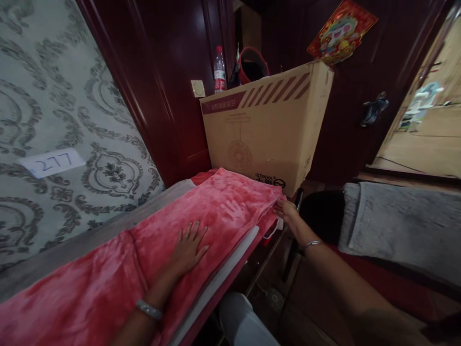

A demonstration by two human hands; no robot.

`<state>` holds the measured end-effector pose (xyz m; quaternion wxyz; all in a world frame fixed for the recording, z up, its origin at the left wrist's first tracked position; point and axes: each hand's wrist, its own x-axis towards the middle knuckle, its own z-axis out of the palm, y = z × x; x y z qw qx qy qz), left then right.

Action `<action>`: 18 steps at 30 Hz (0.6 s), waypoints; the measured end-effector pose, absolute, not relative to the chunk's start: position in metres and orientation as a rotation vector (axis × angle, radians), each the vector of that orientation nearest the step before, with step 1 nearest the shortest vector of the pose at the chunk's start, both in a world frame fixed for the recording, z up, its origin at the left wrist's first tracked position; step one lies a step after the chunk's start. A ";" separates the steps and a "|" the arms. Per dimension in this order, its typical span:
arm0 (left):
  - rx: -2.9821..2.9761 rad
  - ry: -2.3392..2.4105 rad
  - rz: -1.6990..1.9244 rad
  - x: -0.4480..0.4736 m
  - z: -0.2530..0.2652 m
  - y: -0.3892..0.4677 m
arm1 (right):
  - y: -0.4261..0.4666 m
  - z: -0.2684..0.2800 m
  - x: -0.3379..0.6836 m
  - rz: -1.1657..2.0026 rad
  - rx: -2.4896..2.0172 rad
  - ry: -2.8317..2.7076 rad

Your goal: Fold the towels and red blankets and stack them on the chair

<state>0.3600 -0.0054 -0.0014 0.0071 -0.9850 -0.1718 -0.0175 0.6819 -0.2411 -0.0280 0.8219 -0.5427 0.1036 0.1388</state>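
Observation:
A pink plush blanket (pixel 223 206) lies folded in a long strip over a bed with grey bedding (pixel 158 202). My left hand (pixel 189 247) rests flat on the blanket's top, fingers spread. Beyond its fingertips a paler handprint marks the pile. At the blanket's far right corner, my right hand (pixel 286 210) is closed on the edge, its fingertips partly hidden by the fabric. A white layer (pixel 230 257) shows beneath the blanket along the near side.
Behind the blanket stands a large cardboard box (pixel 262 129), with a plastic bottle (pixel 219 72) at its top edge. A grey folded cloth (pixel 403 230) lies at the right. Patterned wallpaper (pixel 108 173) borders the left, and a dark red door (pixel 353 86) stands behind the box.

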 end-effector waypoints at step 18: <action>-3.114 -0.104 -0.102 0.437 -0.017 -0.026 | -0.220 -0.045 0.733 0.190 -1.231 0.224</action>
